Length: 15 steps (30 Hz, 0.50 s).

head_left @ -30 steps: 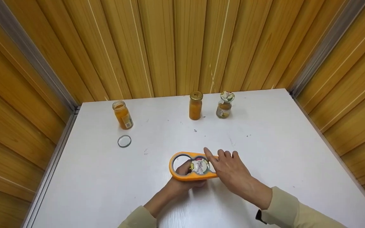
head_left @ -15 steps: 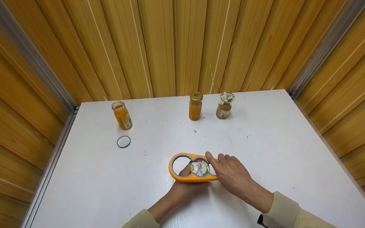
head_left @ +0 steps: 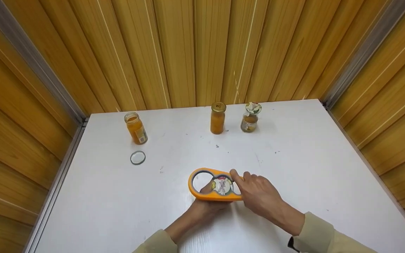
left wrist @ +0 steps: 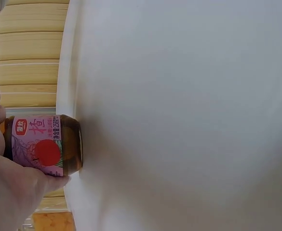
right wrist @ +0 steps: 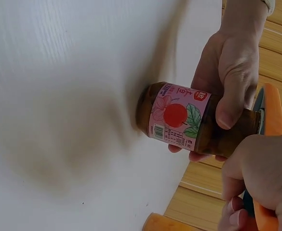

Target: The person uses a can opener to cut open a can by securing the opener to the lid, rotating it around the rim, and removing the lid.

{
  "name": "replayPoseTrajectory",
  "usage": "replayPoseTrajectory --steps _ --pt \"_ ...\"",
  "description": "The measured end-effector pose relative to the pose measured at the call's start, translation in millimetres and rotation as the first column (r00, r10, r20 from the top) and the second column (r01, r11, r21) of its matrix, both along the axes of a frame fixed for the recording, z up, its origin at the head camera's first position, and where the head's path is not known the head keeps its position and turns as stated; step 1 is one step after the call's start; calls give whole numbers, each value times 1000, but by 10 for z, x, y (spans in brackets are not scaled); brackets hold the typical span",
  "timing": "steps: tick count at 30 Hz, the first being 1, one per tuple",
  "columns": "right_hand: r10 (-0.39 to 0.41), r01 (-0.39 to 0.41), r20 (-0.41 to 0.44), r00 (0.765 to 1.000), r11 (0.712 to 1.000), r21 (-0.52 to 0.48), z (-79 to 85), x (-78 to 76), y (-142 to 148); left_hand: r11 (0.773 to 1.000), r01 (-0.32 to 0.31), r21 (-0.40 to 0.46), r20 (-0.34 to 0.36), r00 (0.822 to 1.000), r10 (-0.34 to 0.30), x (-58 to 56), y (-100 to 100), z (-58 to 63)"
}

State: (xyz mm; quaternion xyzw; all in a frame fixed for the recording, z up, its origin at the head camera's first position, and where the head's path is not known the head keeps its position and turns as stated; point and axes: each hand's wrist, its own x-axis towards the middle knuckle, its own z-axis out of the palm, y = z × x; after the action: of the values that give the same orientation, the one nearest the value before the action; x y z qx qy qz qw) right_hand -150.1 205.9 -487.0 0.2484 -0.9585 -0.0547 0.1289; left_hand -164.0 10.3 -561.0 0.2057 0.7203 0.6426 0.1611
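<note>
My left hand (head_left: pixel 202 210) grips a dark glass jar with a pink label (right wrist: pixel 179 115) showing a red fruit, its thumb on the jar's side. In the right wrist view the jar's base is close to the white table; whether they touch I cannot tell. An orange jar opener (head_left: pixel 206 198) with grey-lined round holes sits over the jar's top. Through its middle hole shows a patterned lid (head_left: pixel 223 186). My right hand (head_left: pixel 263 195) holds the opener's narrow right end, fingers curled round it. In the left wrist view only part of the left hand (left wrist: pixel 15 187) shows, around the jar.
An uncapped jar of orange contents (head_left: pixel 136 129) stands at the back left, with a loose lid (head_left: pixel 137 157) before it. A gold-capped jar (head_left: pixel 217 119) and a smaller jar with a patterned cover (head_left: pixel 249 123) stand farther back. Wood-patterned walls enclose the white table (head_left: pixel 118 203).
My right hand has shifted slightly down and right on the opener, and its fingers look more curled. The left hand still holds the jar; the other jars have stayed put.
</note>
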Motion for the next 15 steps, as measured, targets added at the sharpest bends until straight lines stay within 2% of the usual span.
replayPoseTrajectory --steps 3,7,10,15 --pt "-8 8 42 999 1000 1 11 3 -2 999 0 -49 -44 999 -2 19 -11 114" --pt "-20 21 84 996 1000 -3 20 3 -6 998 -4 -63 -49 999 1 1 -7 92" --pt "-21 22 78 997 1000 -7 19 -12 2 996 -4 -87 -68 998 -2 -45 4 -23" --pt "13 -13 41 999 1000 0 5 -45 32 993 4 -120 -54 998 -11 -62 16 -3"
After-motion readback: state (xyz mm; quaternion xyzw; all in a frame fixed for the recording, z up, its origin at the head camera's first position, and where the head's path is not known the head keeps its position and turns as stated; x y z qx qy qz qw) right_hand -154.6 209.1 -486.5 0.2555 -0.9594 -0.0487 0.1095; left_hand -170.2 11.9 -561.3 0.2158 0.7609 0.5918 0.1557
